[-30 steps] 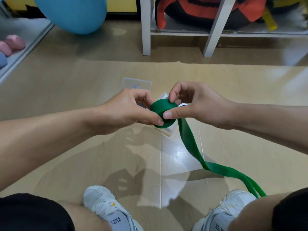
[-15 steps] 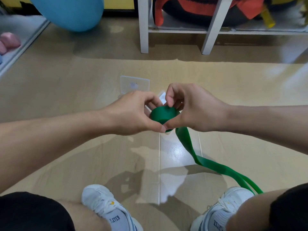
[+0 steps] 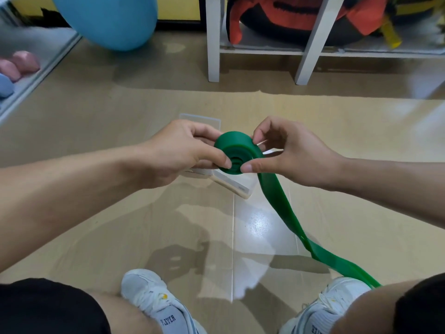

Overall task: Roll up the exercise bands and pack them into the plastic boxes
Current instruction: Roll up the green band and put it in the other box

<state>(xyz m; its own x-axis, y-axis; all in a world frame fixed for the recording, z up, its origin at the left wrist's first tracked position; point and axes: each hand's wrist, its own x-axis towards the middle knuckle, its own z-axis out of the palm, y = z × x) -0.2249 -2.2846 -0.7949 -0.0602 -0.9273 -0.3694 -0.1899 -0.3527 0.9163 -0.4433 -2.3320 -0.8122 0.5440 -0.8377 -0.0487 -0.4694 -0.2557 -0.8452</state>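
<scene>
Both hands turn the green band [image 3: 237,153] another wrap: left hand [image 3: 178,153] and right hand [image 3: 286,153] fingers pinch the thicker coil, tail trailing toward five o'clock, plastic box [image 3: 231,183] waiting beneath.

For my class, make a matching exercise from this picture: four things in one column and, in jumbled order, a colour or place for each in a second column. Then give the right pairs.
Things
1. exercise band
2. big ball
3. plastic box
4. left shoe

Colour or place
A. clear, on the floor just under the hands
B. green, partly rolled, held by the left hand and the right hand
C. white, at the bottom of the picture
D. light blue, top left, on the floor

Pairs: 1-B, 2-D, 3-A, 4-C
</scene>
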